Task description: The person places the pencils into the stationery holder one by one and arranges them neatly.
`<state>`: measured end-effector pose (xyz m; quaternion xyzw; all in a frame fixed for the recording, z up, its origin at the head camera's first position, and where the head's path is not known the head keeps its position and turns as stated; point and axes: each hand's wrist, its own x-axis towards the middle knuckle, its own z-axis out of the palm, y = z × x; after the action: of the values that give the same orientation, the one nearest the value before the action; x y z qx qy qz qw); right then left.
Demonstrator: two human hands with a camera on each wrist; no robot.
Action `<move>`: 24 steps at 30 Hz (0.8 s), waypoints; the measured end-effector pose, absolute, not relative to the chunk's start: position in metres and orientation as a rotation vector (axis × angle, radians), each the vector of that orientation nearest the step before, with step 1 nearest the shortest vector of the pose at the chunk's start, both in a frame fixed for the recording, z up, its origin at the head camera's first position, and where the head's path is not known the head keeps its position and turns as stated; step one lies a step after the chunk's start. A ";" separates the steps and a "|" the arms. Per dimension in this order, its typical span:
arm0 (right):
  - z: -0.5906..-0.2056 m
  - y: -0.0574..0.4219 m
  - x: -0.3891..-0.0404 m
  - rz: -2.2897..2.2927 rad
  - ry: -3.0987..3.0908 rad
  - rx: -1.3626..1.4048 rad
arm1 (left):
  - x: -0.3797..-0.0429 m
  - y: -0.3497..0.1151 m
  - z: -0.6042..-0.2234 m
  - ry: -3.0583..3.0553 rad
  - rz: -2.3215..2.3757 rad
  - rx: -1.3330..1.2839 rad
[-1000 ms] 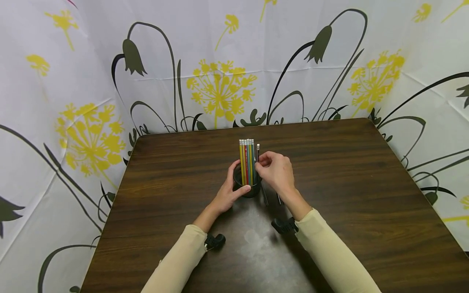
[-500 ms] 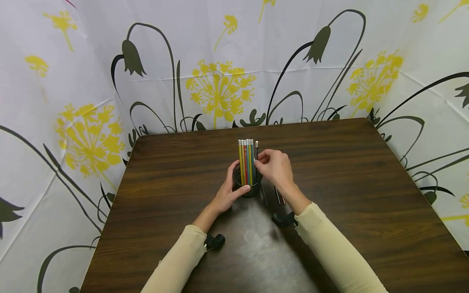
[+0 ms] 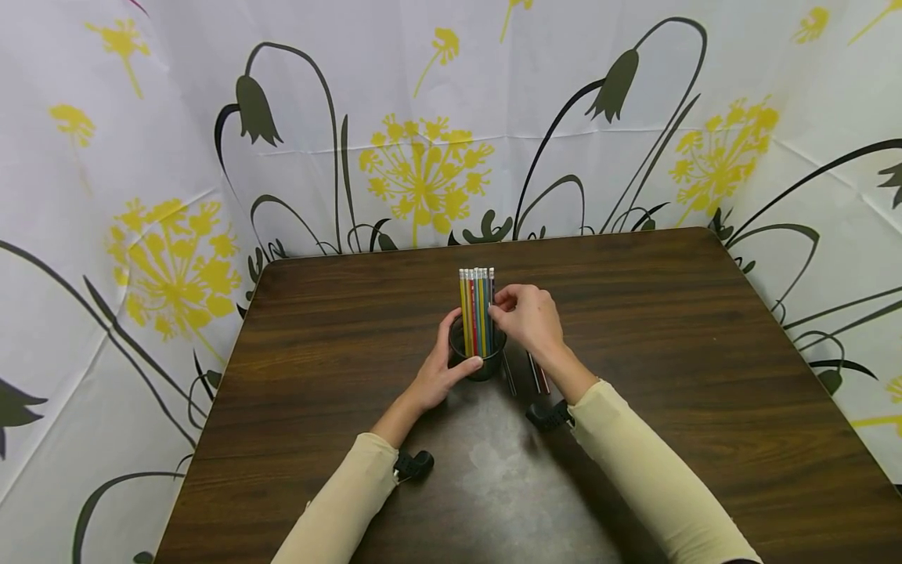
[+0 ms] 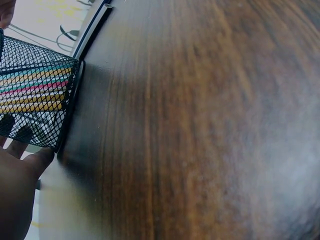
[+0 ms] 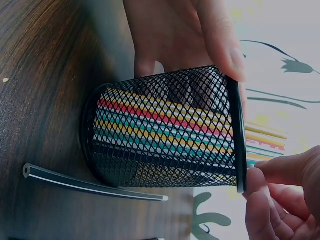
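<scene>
A black mesh pencil cup (image 5: 240, 135) stands upright on the table, with several coloured pencils (image 3: 474, 313) upright in it, eraser ends up. My left hand (image 3: 438, 372) holds the cup from the left, thumb at the near rim and fingers round the far side. At the right edge of the bundle is a dark pencil (image 3: 492, 283), its eraser end about level with the others. My right hand (image 3: 532, 317) pinches that pencil between thumb and fingers just above the rim. In the right wrist view, the pencils' lower ends show through the mesh.
Beside the cup, one dark pencil (image 3: 509, 374) lies on the brown wooden table (image 3: 338, 337). More pencils (image 3: 539, 374) lie partly under the right wrist. A white curtain (image 3: 550, 47) with a flower print hangs behind the table.
The dark pencil has gone down into the cup and closer to the bundle, its top now level with the others. My right hand moved slightly left and up; the left stayed on the cup.
</scene>
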<state>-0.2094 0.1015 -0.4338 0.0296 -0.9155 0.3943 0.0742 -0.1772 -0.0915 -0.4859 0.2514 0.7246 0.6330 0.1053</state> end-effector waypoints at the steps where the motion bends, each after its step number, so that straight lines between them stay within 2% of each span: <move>1: -0.434 0.101 -0.209 1.179 -2.751 0.089 | -0.177 -0.091 -0.486 2.130 1.869 0.743; 16: -0.428 0.104 -0.212 1.236 -2.805 0.110 | -0.178 -0.091 -0.486 2.119 1.863 0.728; 24: -0.422 0.118 -0.219 1.763 -2.812 0.045 | -0.177 -0.092 -0.484 2.131 1.863 0.740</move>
<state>-0.2192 0.1184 -0.4225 0.0136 -0.8438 0.5290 -0.0888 -0.1768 -0.0922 -0.4840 0.2515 0.7240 0.6332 0.1078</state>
